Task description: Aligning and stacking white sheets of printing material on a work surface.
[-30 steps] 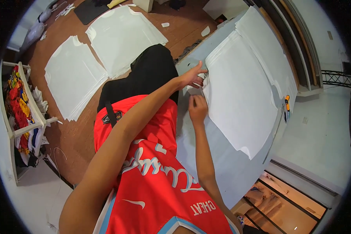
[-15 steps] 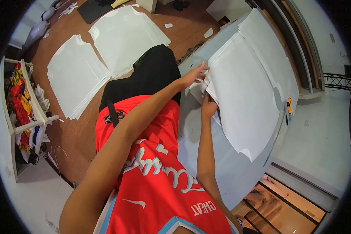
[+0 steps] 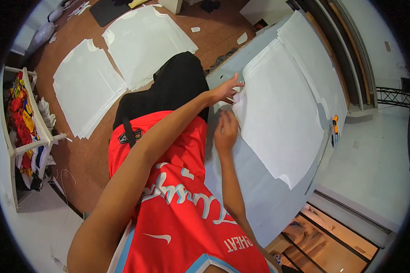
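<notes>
A stack of white sheets [image 3: 282, 113], cut like shirt panels, lies on the pale blue table [image 3: 273, 204] at my right. My left hand [image 3: 225, 90] reaches across to its near left edge. The fingers of this hand are spread, with the tips by the stack's corner. Lower down, my right hand [image 3: 226, 131] is just off the same edge, apart from the sheets. Its fingers are curled and smeared by motion, so whether they hold anything is hidden. A small white scrap [image 3: 223, 105] shows between the two hands.
More white sheets [image 3: 312, 61] lie beyond the stack. An orange utility knife [image 3: 335, 129] rests near the table's right edge. On the brown floor lie two stacks of white panels [image 3: 89, 88] [image 3: 146, 43]. A rack of coloured cloth [image 3: 25, 123] stands far left.
My right hand has drawn back from under the stack's edge, moving left. The lifted edge has settled flatter. My left hand has stayed nearly in place.
</notes>
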Action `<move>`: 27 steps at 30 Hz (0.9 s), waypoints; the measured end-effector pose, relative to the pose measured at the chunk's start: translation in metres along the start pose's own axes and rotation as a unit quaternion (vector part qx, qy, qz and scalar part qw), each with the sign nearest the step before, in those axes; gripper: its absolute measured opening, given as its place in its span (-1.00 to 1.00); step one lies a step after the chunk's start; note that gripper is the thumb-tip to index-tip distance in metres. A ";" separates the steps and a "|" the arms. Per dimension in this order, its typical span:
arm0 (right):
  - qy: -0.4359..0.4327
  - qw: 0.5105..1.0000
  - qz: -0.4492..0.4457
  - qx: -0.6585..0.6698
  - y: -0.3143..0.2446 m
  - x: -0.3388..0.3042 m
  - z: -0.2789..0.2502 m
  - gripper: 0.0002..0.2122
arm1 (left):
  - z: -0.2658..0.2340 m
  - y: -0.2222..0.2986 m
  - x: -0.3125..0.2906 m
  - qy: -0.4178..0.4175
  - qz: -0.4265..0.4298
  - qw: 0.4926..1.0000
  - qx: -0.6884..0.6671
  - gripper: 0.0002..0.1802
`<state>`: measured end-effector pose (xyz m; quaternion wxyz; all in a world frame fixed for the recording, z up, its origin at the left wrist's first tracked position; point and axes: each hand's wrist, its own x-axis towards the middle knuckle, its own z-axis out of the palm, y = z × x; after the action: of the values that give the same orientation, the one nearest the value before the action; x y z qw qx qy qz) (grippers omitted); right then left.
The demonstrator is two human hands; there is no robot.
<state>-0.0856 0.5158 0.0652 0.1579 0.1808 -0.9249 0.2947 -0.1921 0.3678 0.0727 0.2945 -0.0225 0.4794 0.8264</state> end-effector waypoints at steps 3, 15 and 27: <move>-0.117 0.993 0.021 -0.015 0.013 -0.016 0.021 -0.63 | 0.004 0.000 0.002 0.006 0.004 1.000 -0.013 0.11; -0.060 0.977 0.113 -0.169 0.078 0.023 0.039 -0.52 | 0.005 0.010 -0.008 -0.007 0.023 0.998 -0.051 0.04; 0.088 0.989 0.098 0.065 0.088 0.056 0.010 -0.59 | -0.003 -0.001 -0.004 0.146 0.048 0.987 0.050 0.05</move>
<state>-0.1751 0.5629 0.0366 0.1968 0.0724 -0.8997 0.3829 -0.1893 0.3638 0.0711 0.1822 -0.1052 0.5585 0.8024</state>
